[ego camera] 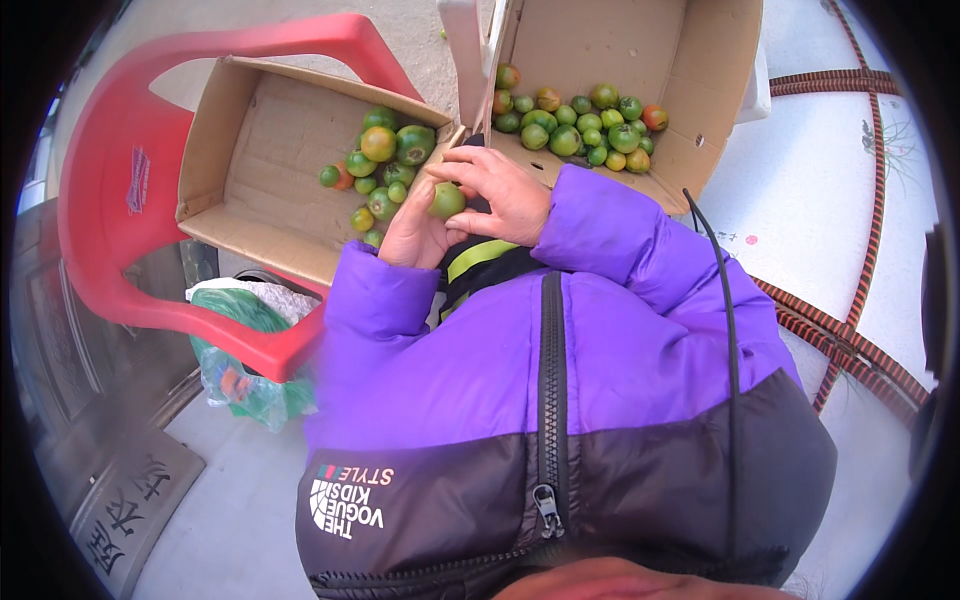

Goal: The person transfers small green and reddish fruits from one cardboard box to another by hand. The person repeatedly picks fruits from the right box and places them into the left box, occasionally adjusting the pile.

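Observation:
Both of my hands close around one green tomato (pixel 447 201) above my lap. My left hand (pixel 414 231) cups its left side, fingers pointing up. From the right, my right hand (pixel 504 187) reaches over, its thumb below the tomato and its fingers meeting the left fingertips. To the left sits an open cardboard box (pixel 277 142), with green and partly orange tomatoes (pixel 379 144) heaped at its near right end. A second open cardboard box (pixel 600 45), beyond my right hand, holds several green and reddening tomatoes (pixel 564 140) of mixed sizes.
The left box rests on a red plastic armchair (pixel 120 161). A white plastic chair (pixel 461 60) is partly visible between the boxes. Plastic bags (pixel 259 352) hang or lie below the red chair. White panels with striped bands (pixel 862 315) stand at right.

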{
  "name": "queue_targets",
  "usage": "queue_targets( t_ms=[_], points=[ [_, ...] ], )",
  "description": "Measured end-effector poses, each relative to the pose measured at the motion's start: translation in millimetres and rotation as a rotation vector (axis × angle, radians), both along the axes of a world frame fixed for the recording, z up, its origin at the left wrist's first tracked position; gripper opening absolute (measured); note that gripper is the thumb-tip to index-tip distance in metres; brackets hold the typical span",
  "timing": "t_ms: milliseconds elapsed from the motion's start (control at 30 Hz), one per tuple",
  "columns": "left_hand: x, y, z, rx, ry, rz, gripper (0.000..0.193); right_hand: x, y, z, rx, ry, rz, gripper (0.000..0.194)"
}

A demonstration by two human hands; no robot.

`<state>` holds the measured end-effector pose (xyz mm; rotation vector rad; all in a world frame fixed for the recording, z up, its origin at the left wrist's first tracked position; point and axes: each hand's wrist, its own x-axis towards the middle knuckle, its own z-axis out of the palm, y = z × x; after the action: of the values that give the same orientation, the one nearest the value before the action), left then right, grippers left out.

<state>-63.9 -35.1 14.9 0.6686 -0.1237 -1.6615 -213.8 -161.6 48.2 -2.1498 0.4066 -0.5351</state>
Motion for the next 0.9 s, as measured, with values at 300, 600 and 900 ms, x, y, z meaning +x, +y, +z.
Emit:
queue_targets(
  t_ms=[300,600,900],
  points=[
    [34,-6,-25,0.374,0.05,0.518,0.043,-38,-84,-98,-0.212,0.738,-0.501,0.05],
    [26,-5,-19,0.301,-0.098,0.199,0.041,-46,-99,-130,-0.074,0.777,-0.509,0.058],
    [0,-5,5,0.078,-0.072,-0.037,0.053,-27,-24,-25,0.051,0.021,-0.083,0.051]
  ],
)
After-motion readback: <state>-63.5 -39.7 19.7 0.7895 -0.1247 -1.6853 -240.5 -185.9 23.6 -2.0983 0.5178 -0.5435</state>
